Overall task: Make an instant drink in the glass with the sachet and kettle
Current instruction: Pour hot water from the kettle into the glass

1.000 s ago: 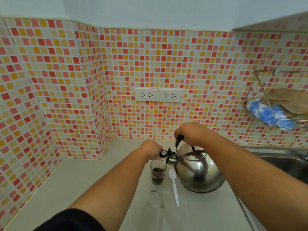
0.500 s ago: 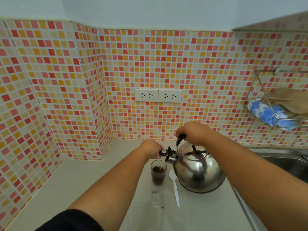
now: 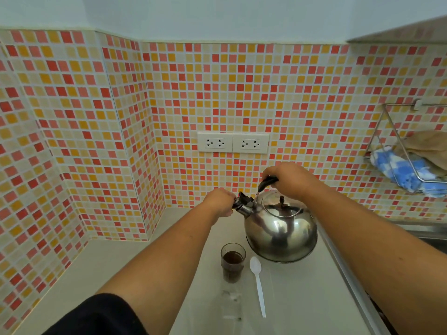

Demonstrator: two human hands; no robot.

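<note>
A little right of the frame's centre, the steel kettle (image 3: pixel 280 228) stood on the pale counter (image 3: pixel 121 269), its spout aimed toward the left of the frame. The right hand (image 3: pixel 289 178) was curled shut around the black handle (image 3: pixel 267 183) above the lid. The left hand (image 3: pixel 221 201) sat at the spout cap (image 3: pixel 238 203), its fingers bunched together on or against it; whether they truly pinched the cap could not be told. Lower in the frame, just below the spout, stood the glass (image 3: pixel 233 262), holding dark liquid. A white plastic spoon (image 3: pixel 257 284) lay just to its right, and a clear, flat wrapper, probably the emptied sachet (image 3: pixel 231 303), lay beneath it toward the bottom edge.

The chief hazard looked to be heat. With the left fingers so close to the spout mouth, steam or a dribble could have scalded them if the cap opened or the kettle tipped. A jolt from that would likely have jerked the kettle, and its rounded belly sat near the glass, which was narrow and looked easy to knock over. If the kettle was lifted again, a pour begun before the spout was over the rim would have spilled onto the counter and the wrapper. The drink also appeared unstirred, since the spoon lay outside the glass.
</note>
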